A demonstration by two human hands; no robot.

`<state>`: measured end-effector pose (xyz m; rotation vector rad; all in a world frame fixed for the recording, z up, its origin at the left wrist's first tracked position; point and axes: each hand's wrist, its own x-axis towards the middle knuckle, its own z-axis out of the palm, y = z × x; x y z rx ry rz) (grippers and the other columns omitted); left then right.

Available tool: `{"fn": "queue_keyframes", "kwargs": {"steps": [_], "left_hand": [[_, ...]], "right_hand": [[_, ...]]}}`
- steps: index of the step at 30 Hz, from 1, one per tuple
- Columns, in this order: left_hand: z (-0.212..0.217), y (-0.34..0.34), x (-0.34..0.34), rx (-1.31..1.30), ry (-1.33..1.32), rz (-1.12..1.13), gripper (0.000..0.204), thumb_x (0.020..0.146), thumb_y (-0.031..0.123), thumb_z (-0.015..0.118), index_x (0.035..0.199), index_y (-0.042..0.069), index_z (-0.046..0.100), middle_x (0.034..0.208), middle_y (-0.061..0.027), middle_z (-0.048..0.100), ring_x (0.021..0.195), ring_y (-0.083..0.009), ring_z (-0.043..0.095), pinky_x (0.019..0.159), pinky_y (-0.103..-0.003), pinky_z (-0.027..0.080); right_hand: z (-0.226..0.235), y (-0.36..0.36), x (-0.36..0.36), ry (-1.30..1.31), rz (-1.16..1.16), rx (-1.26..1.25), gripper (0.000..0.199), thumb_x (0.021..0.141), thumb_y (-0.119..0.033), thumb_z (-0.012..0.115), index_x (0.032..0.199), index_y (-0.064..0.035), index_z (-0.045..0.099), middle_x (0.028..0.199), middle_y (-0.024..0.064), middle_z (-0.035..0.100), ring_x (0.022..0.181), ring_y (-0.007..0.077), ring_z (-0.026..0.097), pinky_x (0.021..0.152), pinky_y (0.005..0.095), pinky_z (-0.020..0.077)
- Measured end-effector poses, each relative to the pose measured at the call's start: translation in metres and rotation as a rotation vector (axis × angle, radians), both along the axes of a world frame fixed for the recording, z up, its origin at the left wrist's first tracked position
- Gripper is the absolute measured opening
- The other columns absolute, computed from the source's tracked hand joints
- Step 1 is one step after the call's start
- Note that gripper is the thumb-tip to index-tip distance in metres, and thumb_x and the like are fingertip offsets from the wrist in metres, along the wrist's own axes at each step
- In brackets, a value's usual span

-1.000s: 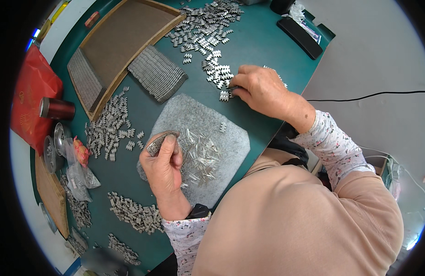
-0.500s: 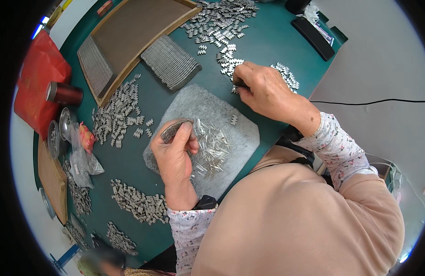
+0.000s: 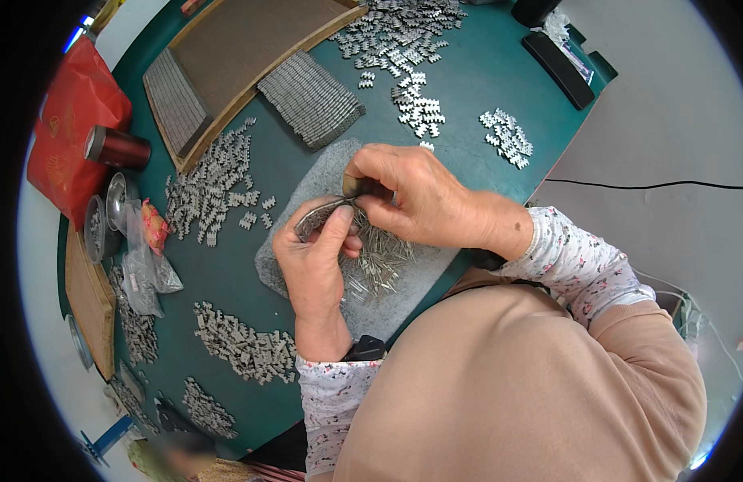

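Observation:
My left hand [image 3: 311, 277] is closed around a curved strip of joined metal pieces [image 3: 315, 215], thumb pressed along it. Against the strip's upper end, my right hand [image 3: 427, 193] pinches with thumb and fingers; whatever lies between those fingertips is hidden. Both hands are over a grey felt mat [image 3: 427, 269]. Under them on the mat lies a heap of thin shiny metal pins [image 3: 383, 261]. Beyond my right hand, small notched metal links [image 3: 419, 108] lie scattered, with another small group [image 3: 506, 138] to the right.
A wooden-framed tray [image 3: 251, 48] holds strips at the far left. Beside it sits a block of stacked strips [image 3: 311, 100]. More link piles [image 3: 243, 341] cover the left side, near a red bag [image 3: 78, 128], dark red cup [image 3: 118, 148] and bowls. A black case [image 3: 558, 71] lies far right.
My right hand has moved left from the links by the mat's far edge to the strip in my left hand. The left hand keeps its hold.

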<state>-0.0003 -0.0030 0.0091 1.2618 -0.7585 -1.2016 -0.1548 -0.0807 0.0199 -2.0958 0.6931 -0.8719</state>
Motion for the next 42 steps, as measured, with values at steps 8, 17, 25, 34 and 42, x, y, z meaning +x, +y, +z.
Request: {"fn": "queue_keyframes", "kwargs": {"steps": [8, 17, 25, 34, 42], "left_hand": [[0.008, -0.001, 0.012, -0.054, 0.034, 0.131, 0.011, 0.087, 0.003, 0.060, 0.093, -0.006, 0.064, 0.071, -0.0112, 0.065, 0.057, -0.0174, 0.063, 0.052, -0.026, 0.050], [0.006, 0.001, 0.043, -0.093, 0.178, 0.303, 0.017, 0.088, 0.008, 0.064, 0.099, -0.005, 0.061, 0.082, -0.0159, 0.067, 0.062, -0.0218, 0.066, 0.054, -0.028, 0.053], [0.006, -0.002, 0.038, -0.056, 0.097, 0.306, 0.019, 0.086, 0.005, 0.065, 0.100, -0.007, 0.062, 0.080, -0.0161, 0.067, 0.062, -0.0218, 0.067, 0.054, -0.028, 0.054], [0.007, 0.000, 0.026, -0.060, 0.094, 0.211, 0.017, 0.087, 0.004, 0.063, 0.099, -0.008, 0.063, 0.080, -0.0163, 0.068, 0.062, -0.0224, 0.067, 0.056, -0.029, 0.055], [0.007, -0.001, 0.020, -0.036, 0.038, 0.145, 0.014, 0.088, 0.002, 0.061, 0.096, -0.008, 0.064, 0.079, -0.0152, 0.068, 0.062, -0.0209, 0.067, 0.057, -0.028, 0.054]], "right_hand": [[0.007, -0.017, -0.003, -0.025, -0.092, -0.048, 0.013, 0.076, 0.001, 0.063, 0.088, 0.0006, 0.066, 0.083, 0.0150, 0.064, 0.071, 0.0306, 0.065, 0.062, 0.0374, 0.0525], [-0.004, -0.034, 0.019, 0.464, 0.118, -0.385, 0.012, 0.073, -0.006, 0.064, 0.085, -0.0014, 0.066, 0.082, 0.0136, 0.059, 0.082, 0.0313, 0.062, 0.071, 0.0398, 0.0516], [-0.020, -0.034, 0.049, 0.461, 0.230, -0.604, 0.015, 0.071, -0.008, 0.063, 0.084, -0.0011, 0.062, 0.087, 0.0101, 0.057, 0.087, 0.0260, 0.060, 0.068, 0.0370, 0.0529], [-0.021, -0.042, 0.040, 0.402, 0.243, -0.589, 0.016, 0.072, -0.007, 0.063, 0.085, 0.0018, 0.056, 0.084, 0.0137, 0.056, 0.080, 0.0301, 0.061, 0.066, 0.0391, 0.0523], [0.002, -0.043, 0.021, 0.095, 0.229, -0.110, 0.015, 0.078, -0.001, 0.058, 0.092, 0.0025, 0.060, 0.085, 0.0165, 0.062, 0.080, 0.0364, 0.063, 0.070, 0.0420, 0.0509]]}}
